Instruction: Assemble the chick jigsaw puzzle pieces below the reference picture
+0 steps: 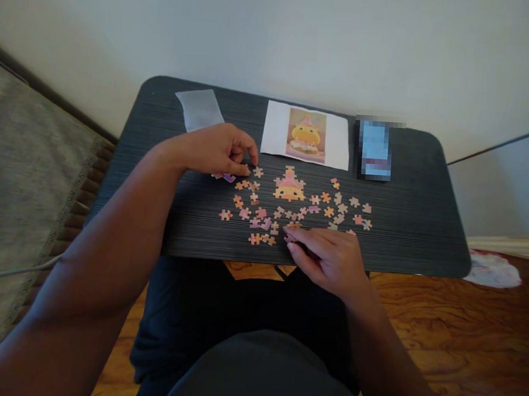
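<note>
Several small pink and orange puzzle pieces (290,214) lie scattered on a dark table (424,226). A joined cluster of pieces (289,186) sits in the middle, showing a yellow figure. My left hand (218,150) rests at the left of the pieces, fingers curled in a pinch over loose pieces by its fingertips. My right hand (328,255) lies near the table's front edge, fingers together, pinching a pink piece (289,238).
A white sheet with the reference picture (306,135) lies at the back. A clear plastic bag (199,109) is at the back left, a blue box (375,150) at the back right. Wooden floor lies below, a rug to the left.
</note>
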Available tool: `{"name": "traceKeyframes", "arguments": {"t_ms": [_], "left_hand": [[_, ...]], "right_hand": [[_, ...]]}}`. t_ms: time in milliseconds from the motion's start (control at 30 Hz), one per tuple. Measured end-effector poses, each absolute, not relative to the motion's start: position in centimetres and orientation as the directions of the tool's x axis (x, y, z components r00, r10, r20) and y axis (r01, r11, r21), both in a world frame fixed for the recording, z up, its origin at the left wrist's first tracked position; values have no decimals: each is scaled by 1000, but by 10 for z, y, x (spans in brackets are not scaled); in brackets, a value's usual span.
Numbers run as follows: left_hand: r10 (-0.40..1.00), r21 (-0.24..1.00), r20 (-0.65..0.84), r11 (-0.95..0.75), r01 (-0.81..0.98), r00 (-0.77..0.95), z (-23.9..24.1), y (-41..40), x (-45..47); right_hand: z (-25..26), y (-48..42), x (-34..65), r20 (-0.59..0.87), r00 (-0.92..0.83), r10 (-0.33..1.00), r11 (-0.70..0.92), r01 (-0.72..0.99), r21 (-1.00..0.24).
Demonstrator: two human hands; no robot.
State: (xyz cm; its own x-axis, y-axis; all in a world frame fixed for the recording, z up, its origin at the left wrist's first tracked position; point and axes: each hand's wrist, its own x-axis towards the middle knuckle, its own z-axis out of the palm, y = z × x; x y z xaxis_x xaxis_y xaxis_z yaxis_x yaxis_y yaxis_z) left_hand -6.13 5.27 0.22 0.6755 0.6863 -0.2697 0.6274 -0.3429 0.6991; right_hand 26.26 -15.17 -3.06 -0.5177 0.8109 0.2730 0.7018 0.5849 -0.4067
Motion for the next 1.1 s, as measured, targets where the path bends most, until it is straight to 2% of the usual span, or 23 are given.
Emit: {"name": "traceKeyframes", "arguments": {"t_ms": [67,233,333,467,567,800,967,1100], "left_hand": [[692,683,-277,-347,643,667,1,54,-62],[734,674,-275,-314,669,621,0,55,-64],[758,669,-253,-311,675,601,1,56,-66],[832,561,-151,-373,739,534,5,55,-68],[852,497,-136,-383,779,506,6,55,-70],[829,432,-214,-394,811,517,-2,64,-77],[808,487,-270,-355,798,524,-1,65,-74],[775,549,-317,-319,772,546,0,63,-72]], "right_hand": [[-32,-144,284,324,-420,848,529,721,-448],[-43,-117,349,425,-17,905,265,804,-533],[-50,-107,376,430,92,898,189,803,-566],[-55,-108,392,395,240,887,79,763,-642],[-56,-112,398,313,213,925,66,724,-687],[-55,-118,399,223,71,972,119,669,-733],[-54,-119,397,207,46,977,125,661,-740],[-55,-118,398,251,68,966,139,681,-719]]}}
